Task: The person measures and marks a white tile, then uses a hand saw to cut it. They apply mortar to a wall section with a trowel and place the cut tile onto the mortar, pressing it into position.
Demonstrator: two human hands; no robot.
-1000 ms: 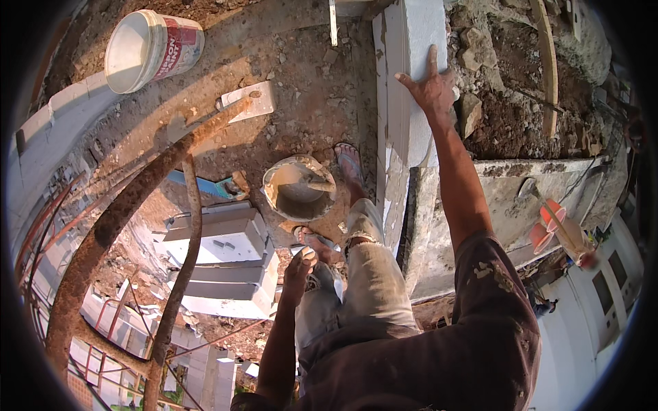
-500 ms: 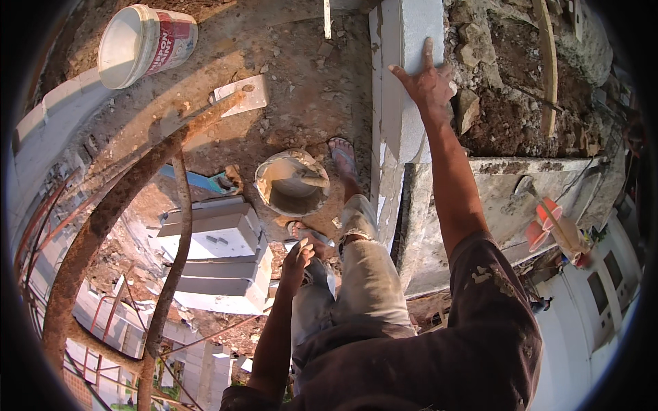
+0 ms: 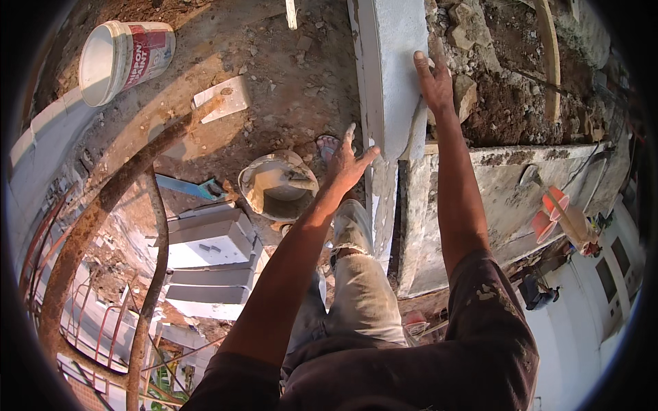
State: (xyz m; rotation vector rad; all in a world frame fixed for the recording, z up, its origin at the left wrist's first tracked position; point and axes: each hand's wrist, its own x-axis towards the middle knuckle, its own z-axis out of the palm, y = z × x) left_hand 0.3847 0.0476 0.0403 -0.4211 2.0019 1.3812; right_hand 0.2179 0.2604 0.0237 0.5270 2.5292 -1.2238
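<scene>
A low wall of white lightweight blocks [image 3: 401,75] runs away from me at the centre right. My right hand [image 3: 436,85] is at the right edge of its top, fingers extended and thumb apart. On the other side, my left hand [image 3: 349,164] reaches toward the wall's left face with its fingers spread and nothing in them. Whether those fingertips touch the block I cannot tell. Left of my legs stands a round bucket of mortar [image 3: 284,204], with a tool handle lying across it.
A handsaw [image 3: 179,185] lies by stacked white blocks [image 3: 209,252]. Farther off are a white paint pail [image 3: 127,61] on its side and a block offcut [image 3: 226,100]. A curved rusty pole [image 3: 89,226] crosses the left. Orange containers [image 3: 552,205] and rubble [image 3: 507,96] are at right.
My left hand has swung up from beside my legs toward the wall, its fingers now spread. My right hand has shifted from the top of the block to its right edge.
</scene>
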